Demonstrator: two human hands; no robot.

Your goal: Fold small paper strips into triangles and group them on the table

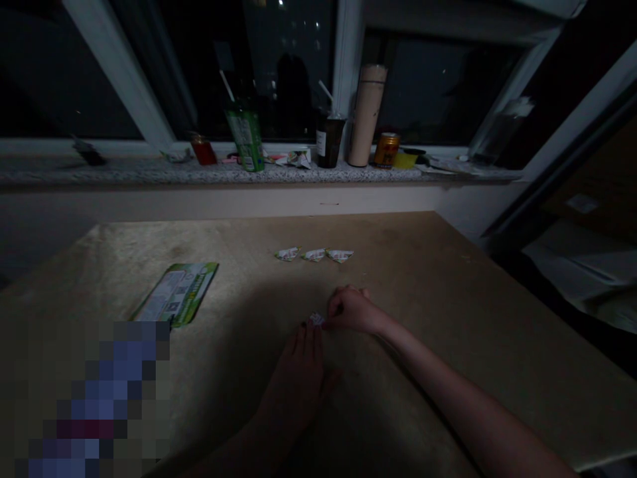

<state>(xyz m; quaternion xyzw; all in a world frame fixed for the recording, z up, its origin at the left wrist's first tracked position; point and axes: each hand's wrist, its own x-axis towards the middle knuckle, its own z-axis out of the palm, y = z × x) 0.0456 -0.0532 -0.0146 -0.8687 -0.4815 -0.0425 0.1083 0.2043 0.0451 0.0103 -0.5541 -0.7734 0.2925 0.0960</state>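
My left hand [300, 375] lies palm down on the table, its fingers stretched out flat. Its fingertips press on the near side of a small white printed packet [316, 318]. My right hand [352, 309] is curled into a pinch at the packet's right edge, with thumb and forefinger down beside it. Exactly how much of the packet the pinch covers is hidden. Beyond both hands, three similar small triangular packets lie in a row: a left one [288, 253], a middle one [314, 255] and a right one [340, 255].
A green-and-white printed pouch [182, 292] lies flat on the brown table [423, 265], at left. Beside it a blurred-out area covers the lower left. On the stone windowsill [291, 175] stand a green cup [246, 139], a dark cup [329, 143], a tall flask [367, 116] and an orange can [387, 151].
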